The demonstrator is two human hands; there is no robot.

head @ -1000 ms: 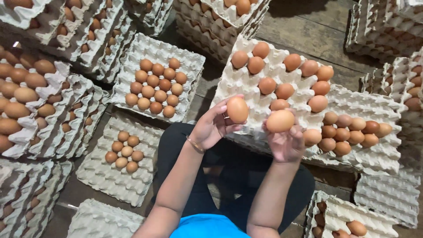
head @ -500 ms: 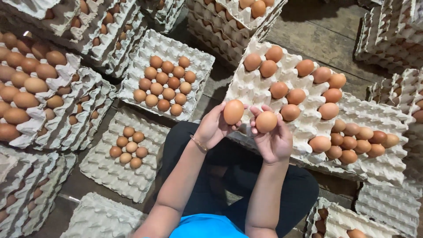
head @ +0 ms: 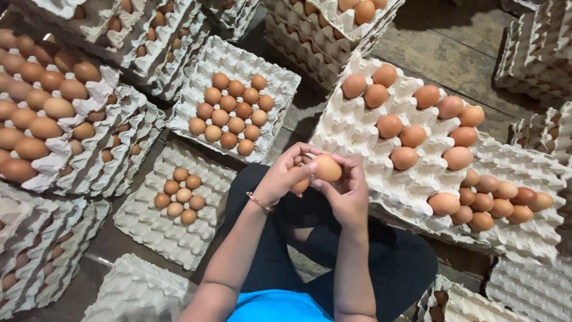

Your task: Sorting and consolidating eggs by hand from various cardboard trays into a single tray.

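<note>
left hand (head: 286,176) curled shut | right hand (head: 345,194) fingers closed, touching

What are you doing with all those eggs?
A seated person holds two brown eggs close together over their lap, the left hand on one egg, the right hand on another egg. Grey cardboard trays lie all around on the floor, some part-filled, others stacked full.

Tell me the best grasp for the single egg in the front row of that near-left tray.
Grip the egg across its rounded sides, coming straight down from above. It sits in a cup of the grey tray with its top exposed; the open cup on its right leaves fingertip room, while neighbouring eggs crowd the other side.
</note>
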